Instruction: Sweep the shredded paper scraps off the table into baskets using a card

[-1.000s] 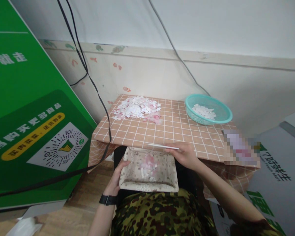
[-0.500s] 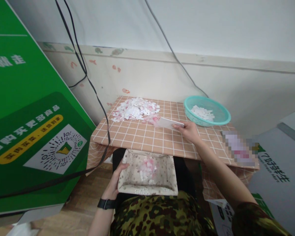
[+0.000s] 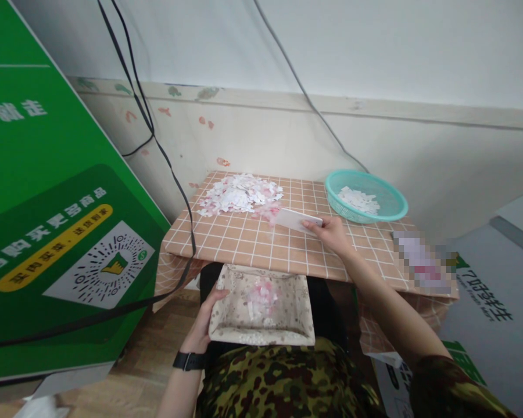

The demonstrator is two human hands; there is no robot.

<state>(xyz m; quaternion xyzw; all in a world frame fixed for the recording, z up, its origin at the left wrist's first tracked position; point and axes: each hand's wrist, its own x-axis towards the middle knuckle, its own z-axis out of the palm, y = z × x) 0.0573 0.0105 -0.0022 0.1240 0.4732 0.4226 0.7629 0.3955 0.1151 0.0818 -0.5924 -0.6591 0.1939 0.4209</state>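
Holding a white card against the paper scrap pile on the table, right hand clamped; left hand grips a box holding few scraps; most remain unswept.

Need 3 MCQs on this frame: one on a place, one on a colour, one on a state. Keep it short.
1. Where does the pile of paper scraps lie?
A. in the fabric tray
B. on the far left part of the checked table
C. on the floor

2. What colour is the basket?
A. red
B. black
C. teal

3. What is the right hand doing?
A. holding a flat white card at the edge of the pile
B. resting empty on the lap
C. gripping the black cable

Key:
1 B: the scraps sit on the table by the wall, left of the basket.
2 C: its rim and mesh are teal, with white pieces inside.
3 A: the white card sticks out from that hand toward the scraps, while the left hand grips the fabric tray on the lap.
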